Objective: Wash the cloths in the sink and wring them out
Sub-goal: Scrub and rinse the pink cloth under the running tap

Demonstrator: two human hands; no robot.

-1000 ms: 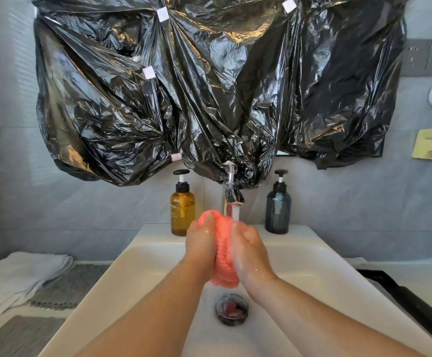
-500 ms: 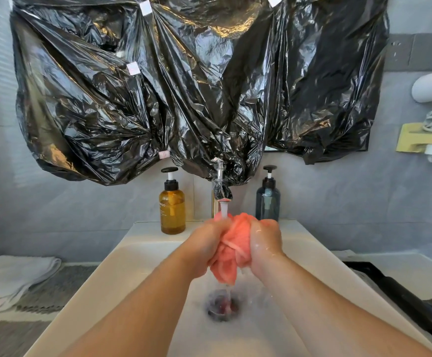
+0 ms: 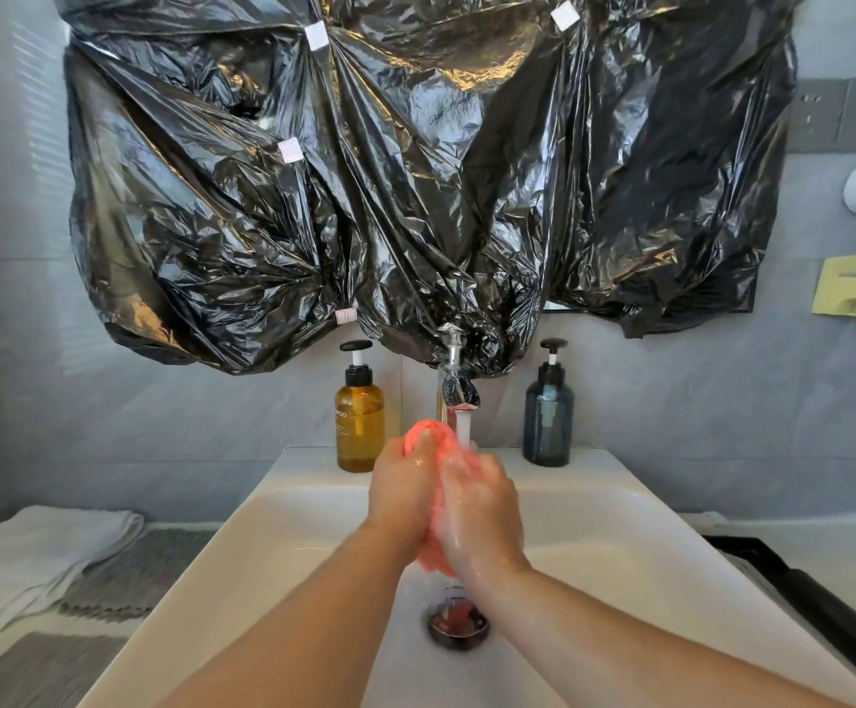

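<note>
A coral-pink cloth (image 3: 433, 439) is bunched upright between both my palms over the white sink (image 3: 635, 549). My left hand (image 3: 401, 490) presses it from the left and my right hand (image 3: 482, 508) from the right, so only its top and a lower tip show. Water runs from the chrome tap (image 3: 459, 388) onto the cloth's top. The drain (image 3: 458, 621) lies directly beneath my hands.
An amber pump bottle (image 3: 359, 416) and a dark blue pump bottle (image 3: 548, 416) flank the tap on the sink's back ledge. A folded white towel (image 3: 33, 559) lies over grey cloths (image 3: 124, 574) on the left counter. Black plastic (image 3: 416, 171) covers the wall above.
Half a second ago my hands held the cloth twisted with its tail hanging down; now they stand side by side, pressing it upright between the palms under the running water.
</note>
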